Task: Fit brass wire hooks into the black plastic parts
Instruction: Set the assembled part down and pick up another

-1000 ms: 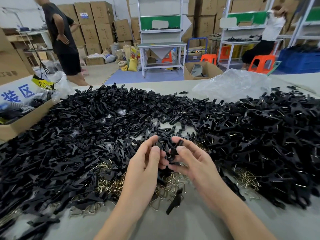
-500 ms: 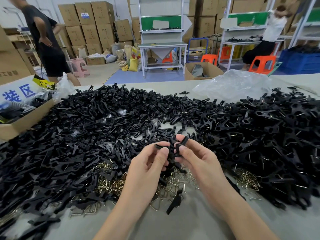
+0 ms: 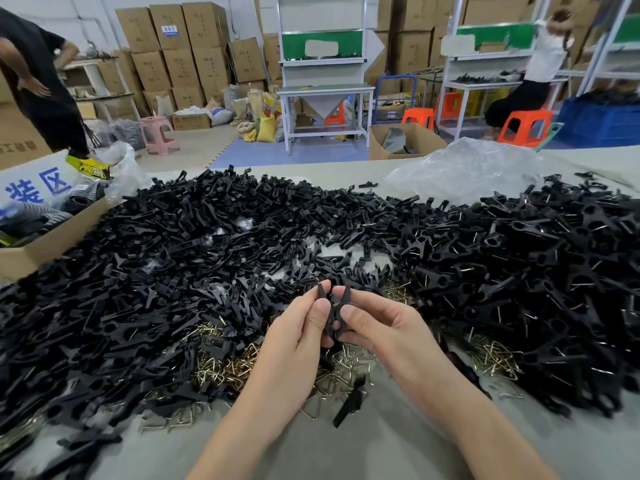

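Loose brass hooks [image 3: 225, 372] lie on the worktop [image 3: 381, 445] at 6 o'clock. Above them, the left hand [image 3: 294, 327] and right hand [image 3: 377, 323] each keep a pinching grip on one black plastic part [image 3: 334, 311]. Fitting seems to be in hand, and seating the wire likely needs a firm squeeze. The heap of parts [image 3: 242, 237] lies towards 12 o'clock.

Grey table [image 3: 346, 455] is basically buried: huge heap of black parts [image 3: 173, 254] across it, brass hooks [image 3: 225, 368] clumped near the front, clear bag [image 3: 460, 171] at back, box [image 3: 52, 244] far left.

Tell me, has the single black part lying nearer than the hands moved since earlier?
No. The single black plastic part lies unchanged at the near edge of the brass wire hooks.
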{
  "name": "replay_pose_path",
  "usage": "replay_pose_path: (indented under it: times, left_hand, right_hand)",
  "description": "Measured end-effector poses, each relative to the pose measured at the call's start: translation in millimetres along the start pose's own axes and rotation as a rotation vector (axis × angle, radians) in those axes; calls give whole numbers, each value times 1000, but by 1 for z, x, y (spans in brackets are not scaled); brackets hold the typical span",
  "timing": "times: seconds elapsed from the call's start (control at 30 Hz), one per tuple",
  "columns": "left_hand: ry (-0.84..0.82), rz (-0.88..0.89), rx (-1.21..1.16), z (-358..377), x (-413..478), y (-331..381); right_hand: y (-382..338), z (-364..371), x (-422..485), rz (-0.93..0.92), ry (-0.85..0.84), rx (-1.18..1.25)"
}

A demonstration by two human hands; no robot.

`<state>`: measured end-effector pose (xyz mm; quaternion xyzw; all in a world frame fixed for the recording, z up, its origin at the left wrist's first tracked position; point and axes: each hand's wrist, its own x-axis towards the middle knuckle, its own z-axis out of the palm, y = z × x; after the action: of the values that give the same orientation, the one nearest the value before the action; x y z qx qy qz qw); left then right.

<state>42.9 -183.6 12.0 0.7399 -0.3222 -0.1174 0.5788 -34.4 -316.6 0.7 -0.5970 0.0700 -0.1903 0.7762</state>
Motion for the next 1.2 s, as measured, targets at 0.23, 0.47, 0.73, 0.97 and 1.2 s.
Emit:
replay_pose_path:
  times: [0.23, 0.47, 0.73, 0.97, 1.2]
  left_hand:
    - [3, 20, -3, 0, 0, 0]
    - [-2, 26, -9, -2, -1, 1]
    - [25, 14, -120, -2, -2, 2]
    - [55, -74, -367, 0, 0, 3]
    - [40, 38, -12, -2, -2, -1]
  right_hand:
    - [-1, -1, 0, 6, -3, 44]
    - [-1, -2, 0, 1, -2, 50]
    - [1, -3, 0, -10, -6, 29]
    - [6, -3, -1, -16, -40, -171]
    - [-1, -7, 1, -144, 152, -213]
